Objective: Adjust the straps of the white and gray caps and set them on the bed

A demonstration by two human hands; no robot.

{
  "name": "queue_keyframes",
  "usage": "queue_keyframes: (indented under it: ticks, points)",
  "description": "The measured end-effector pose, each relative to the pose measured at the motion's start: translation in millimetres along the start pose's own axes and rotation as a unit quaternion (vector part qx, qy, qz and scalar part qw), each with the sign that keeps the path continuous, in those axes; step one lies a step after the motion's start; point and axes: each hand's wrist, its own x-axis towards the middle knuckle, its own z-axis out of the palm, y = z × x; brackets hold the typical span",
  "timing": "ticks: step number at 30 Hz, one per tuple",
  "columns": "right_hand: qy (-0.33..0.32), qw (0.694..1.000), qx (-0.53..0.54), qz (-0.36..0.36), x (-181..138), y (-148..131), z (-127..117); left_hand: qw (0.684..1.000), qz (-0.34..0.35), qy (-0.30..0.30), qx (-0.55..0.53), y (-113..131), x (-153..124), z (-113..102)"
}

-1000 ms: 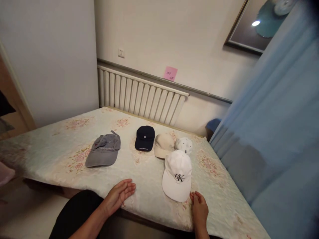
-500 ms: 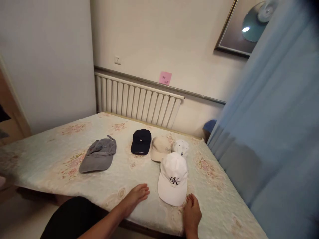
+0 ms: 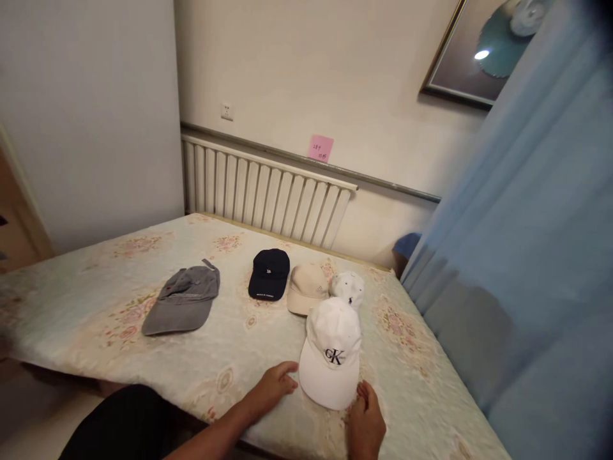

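A white cap with a black logo (image 3: 331, 348) lies on the floral mattress (image 3: 96, 300), brim toward me. My left hand (image 3: 274, 385) rests palm down at the left side of its brim, fingers curled and touching the edge. At the brim's right side is my right hand (image 3: 366, 418), fingers bent and together against the edge. Behind the white cap lie a beige cap (image 3: 306, 287), a small white cap (image 3: 348, 287), a navy cap (image 3: 269, 273) and, further left, a grey cap (image 3: 183, 306).
A white radiator (image 3: 265, 195) runs along the far wall with a pink note (image 3: 320, 147) above it. A blue curtain (image 3: 531, 268) hangs at the right of the bed. A framed picture (image 3: 479, 57) hangs at upper right.
My left hand has slid right across the mattress to the white cap's brim. My right hand has stayed at the brim's right edge. The view shifted slightly.
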Motion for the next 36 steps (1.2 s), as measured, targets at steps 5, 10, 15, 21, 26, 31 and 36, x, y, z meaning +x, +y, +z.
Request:
queue_keyframes:
  ticks: [5,10,15,21,26,31,36]
  points:
    - [-0.009,1.0,-0.016,0.011,-3.0,-9.9,-3.9,1.0,0.017,-0.014,0.011,18.0,-6.4,4.7]
    - [-0.017,0.999,-0.026,0.009,-3.6,-8.8,-4.3,0.999,0.022,-0.019,0.023,29.3,-12.3,4.5]
    - [-0.017,0.999,-0.034,0.008,-1.6,-1.9,-2.2,0.999,0.026,-0.016,0.014,25.7,-12.3,4.4]
    - [-0.003,0.999,-0.034,-0.006,-0.7,0.3,-1.4,0.989,-0.043,0.047,-0.133,7.9,-8.7,-7.1]
    - [0.002,0.999,-0.035,-0.007,-2.0,1.1,-1.6,0.973,-0.013,0.132,-0.19,7.3,-19.3,-49.1]
    - [0.003,0.999,-0.041,0.011,-3.6,-1.8,-4.3,0.963,0.027,0.264,-0.05,3.6,-29.6,-98.2]
    - [0.011,0.998,-0.053,0.02,-5.4,-7.5,-5.3,0.941,0.055,0.333,0.013,-2.5,-31.3,-117.8]
